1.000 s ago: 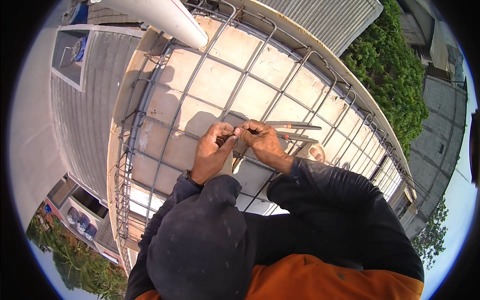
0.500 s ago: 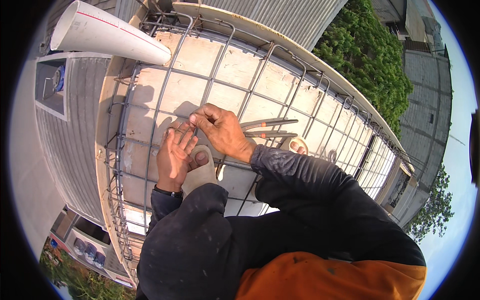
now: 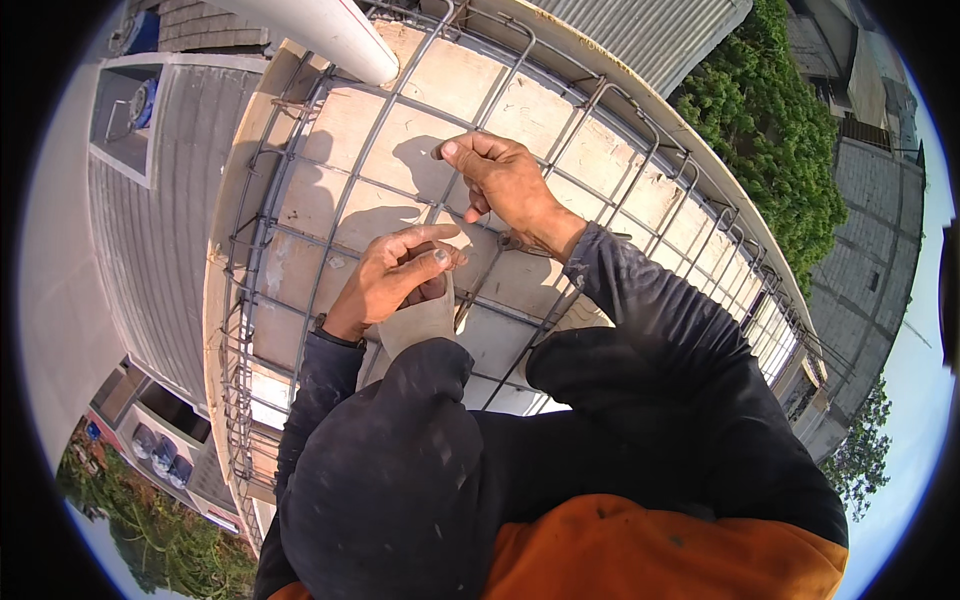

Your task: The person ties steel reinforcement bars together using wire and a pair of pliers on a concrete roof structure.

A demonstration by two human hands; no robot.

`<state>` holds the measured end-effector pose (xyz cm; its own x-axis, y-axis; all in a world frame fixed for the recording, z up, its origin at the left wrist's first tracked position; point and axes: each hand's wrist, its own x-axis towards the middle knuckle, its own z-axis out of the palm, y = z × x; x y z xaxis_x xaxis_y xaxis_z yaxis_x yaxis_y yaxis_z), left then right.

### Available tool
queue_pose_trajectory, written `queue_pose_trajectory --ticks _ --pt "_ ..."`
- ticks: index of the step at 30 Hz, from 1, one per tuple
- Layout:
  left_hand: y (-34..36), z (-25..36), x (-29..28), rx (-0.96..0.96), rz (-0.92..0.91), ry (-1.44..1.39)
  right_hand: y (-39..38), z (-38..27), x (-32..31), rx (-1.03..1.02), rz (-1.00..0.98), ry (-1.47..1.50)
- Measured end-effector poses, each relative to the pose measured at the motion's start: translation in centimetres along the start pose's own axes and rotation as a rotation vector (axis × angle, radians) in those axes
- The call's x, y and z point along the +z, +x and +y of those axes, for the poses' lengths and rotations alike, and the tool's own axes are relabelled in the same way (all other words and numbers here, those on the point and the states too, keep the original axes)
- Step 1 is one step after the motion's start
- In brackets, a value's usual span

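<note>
My left hand [image 3: 395,278] is curled just above a steel rebar grid [image 3: 378,182], thumb against the fingers. If it holds anything, I cannot make it out. Farther off and to the right, my right hand [image 3: 512,190] pinches thumb and forefinger together over the same grid. Anything between those fingertips is too small to name. The hands are apart. Below my left hand a pale shoe [image 3: 415,325] shows in front of my dark trouser knee. Plywood [image 3: 405,135] lies under the bars. The orange-marked tool seen earlier is hidden now.
A white plastic pipe [image 3: 345,40] slants over the far left end of the grid. Bent stirrup bars [image 3: 600,90] rise along the far board edge. Beyond the edges are corrugated roofing [image 3: 660,30], a leafy tree [image 3: 760,150] and a block wall [image 3: 865,250].
My hands, close together half a second ago, have separated; the right has moved up and to the right. The view has shifted, and the orange-marked tool beside my right wrist no longer shows.
</note>
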<state>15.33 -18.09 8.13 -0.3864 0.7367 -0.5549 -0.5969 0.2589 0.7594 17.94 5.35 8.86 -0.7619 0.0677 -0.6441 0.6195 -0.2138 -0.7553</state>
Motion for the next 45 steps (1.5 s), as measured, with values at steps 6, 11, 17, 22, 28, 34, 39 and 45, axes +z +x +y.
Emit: queue_pose_trajectory --ticks 6,11,17,22,28,34,39,45 --pt "3.3 2.4 -1.1 0.197 0.340 0.060 0.4 -2.5 0.4 -0.181 -0.139 -0.508" --pt "4.9 2.8 -2.0 0.262 0.286 0.069 0.5 -4.6 -0.4 -0.012 -0.246 -0.400" --pt "5.7 2.3 -2.7 0.178 0.383 0.390 -0.1 -2.4 -1.8 0.029 -0.202 -0.567" --pt "5.7 -0.2 -2.3 0.202 0.433 0.362 -0.7 2.0 -4.2 -0.134 0.043 -0.860" --pt "3.5 -3.7 -2.6 0.191 0.469 0.800 0.3 4.3 -4.6 0.079 0.051 -0.760" --pt "3.7 -4.4 -1.7 0.219 0.504 0.848 1.9 4.8 -3.9 0.185 0.056 -0.690" --pt "3.6 -4.8 -1.7 0.220 0.505 0.878 1.8 6.3 -2.5 0.030 0.006 -0.796" --pt "3.4 -5.0 -1.2 0.248 0.493 0.857 2.5 6.8 -1.7 0.124 0.004 -0.755"
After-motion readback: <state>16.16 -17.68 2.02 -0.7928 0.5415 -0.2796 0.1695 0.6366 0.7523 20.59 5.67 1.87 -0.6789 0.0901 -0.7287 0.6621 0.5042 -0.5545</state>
